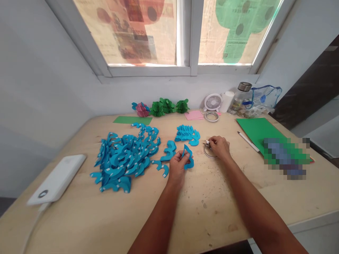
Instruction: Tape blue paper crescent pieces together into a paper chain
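Observation:
My left hand is closed on a curved blue paper cutout, held up off the table between thumb and fingers. My right hand pinches at the edge of a roll of tape, with a small white bit at the fingertips. Part of the roll is hidden under this hand. Left of my left hand lies a large heap of blue paper cutouts, many with small white squares on them. Several loose cutouts rest close beside it. A neater overlapping row of cutouts sits just beyond.
A white power bank with a cable lies at left. Folded paper pieces, a small fan, another tape roll and a glass bottle stand along the back. Green sheets and a pen lie at right.

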Available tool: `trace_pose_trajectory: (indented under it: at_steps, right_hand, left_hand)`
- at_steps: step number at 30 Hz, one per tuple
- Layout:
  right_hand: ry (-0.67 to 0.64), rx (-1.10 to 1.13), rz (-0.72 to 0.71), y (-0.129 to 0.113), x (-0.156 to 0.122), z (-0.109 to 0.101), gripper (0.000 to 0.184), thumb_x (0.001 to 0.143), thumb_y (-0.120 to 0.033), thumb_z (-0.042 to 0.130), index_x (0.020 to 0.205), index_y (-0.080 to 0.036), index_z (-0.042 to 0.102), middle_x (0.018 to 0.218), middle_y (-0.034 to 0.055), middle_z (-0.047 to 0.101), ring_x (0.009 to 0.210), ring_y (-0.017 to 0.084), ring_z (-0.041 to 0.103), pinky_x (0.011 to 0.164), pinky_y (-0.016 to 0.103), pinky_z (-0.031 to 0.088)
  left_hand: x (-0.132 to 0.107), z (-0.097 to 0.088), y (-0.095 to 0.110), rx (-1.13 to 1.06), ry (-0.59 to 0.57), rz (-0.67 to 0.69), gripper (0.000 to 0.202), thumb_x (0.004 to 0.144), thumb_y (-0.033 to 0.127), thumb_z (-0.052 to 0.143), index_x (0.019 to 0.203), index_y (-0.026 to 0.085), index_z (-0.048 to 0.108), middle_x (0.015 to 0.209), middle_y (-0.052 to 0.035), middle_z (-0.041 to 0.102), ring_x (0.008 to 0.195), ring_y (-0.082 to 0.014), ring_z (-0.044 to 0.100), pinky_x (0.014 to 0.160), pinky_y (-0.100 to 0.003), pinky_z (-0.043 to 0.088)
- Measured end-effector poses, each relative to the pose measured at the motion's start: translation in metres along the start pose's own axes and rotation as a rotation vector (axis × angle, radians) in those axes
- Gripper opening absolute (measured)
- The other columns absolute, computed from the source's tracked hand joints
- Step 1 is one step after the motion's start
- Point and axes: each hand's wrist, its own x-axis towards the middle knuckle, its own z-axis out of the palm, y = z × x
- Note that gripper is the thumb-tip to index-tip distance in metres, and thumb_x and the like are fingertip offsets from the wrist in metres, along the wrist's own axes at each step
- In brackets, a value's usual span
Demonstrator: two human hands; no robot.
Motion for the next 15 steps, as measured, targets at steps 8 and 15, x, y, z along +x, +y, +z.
trace_pose_trajectory:
  at_steps: [8,15]
  right_hand:
    - [-0.03,0.01,0.026,-0.0035,0.0007,-0.0028,0.02,0.079,-0.029,0.05,0.079,-0.024,0.069,0.082,0.0032,0.069,0.083,0.02,0.057,0.065,0.03,0.029]
    - [-0.011,-0.105,-0.007,-0.0101,-0.0025,-0.0014,0.02,0.081,-0.026,0.048,0.078,-0.021,0.067,0.081,0.0059,0.068,0.084,0.021,0.055,0.069,0.032,0.027]
  left_hand:
    - [-0.0004,0.0003,0.0005,0.001,0.001,-0.001,0.024,0.056,0.026,0.072,0.075,0.014,0.064,0.067,-0.0017,0.062,0.06,-0.0109,0.056,0.053,-0.02,0.042]
    - [-0.0005,0.0005,0.0005,-0.017,-0.009,-0.007,0.021,0.057,0.023,0.071,0.074,0.014,0.064,0.067,-0.0009,0.062,0.059,-0.01,0.056,0.054,-0.021,0.042]
